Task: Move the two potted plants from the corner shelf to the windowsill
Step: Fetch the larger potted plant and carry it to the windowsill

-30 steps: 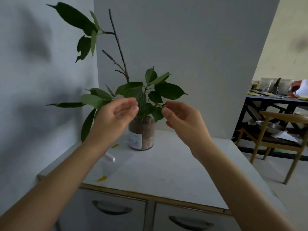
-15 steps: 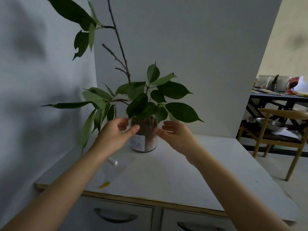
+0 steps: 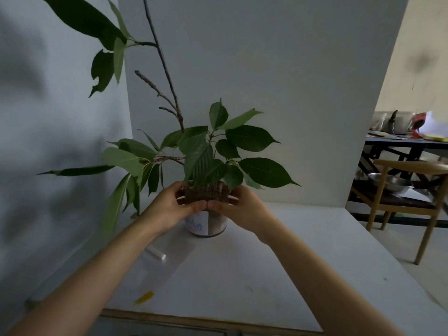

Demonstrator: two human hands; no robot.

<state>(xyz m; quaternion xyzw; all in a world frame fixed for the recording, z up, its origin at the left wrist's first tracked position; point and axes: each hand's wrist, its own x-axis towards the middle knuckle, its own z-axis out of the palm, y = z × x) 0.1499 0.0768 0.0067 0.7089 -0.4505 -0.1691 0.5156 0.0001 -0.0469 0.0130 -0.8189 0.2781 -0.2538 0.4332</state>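
Left hand (image 3: 173, 206): wrapped on near-left upper wall of clear glass soil-filled jar with leafy green plant (image 3: 208, 209).
Jar: on white cabinet top (image 3: 278, 263), corner; stem axis upright, between palms.
Right hand (image 3: 238, 207): clasping near-right wall, thumbs touching.

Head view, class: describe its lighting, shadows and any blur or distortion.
Head view: dim, soft light; blurry leaf shadows on the left wall; the doorway area at right looks brighter, with a smeared white object; wide-angle stretch lengthens the forearms; plant jar stays fairly sharp.
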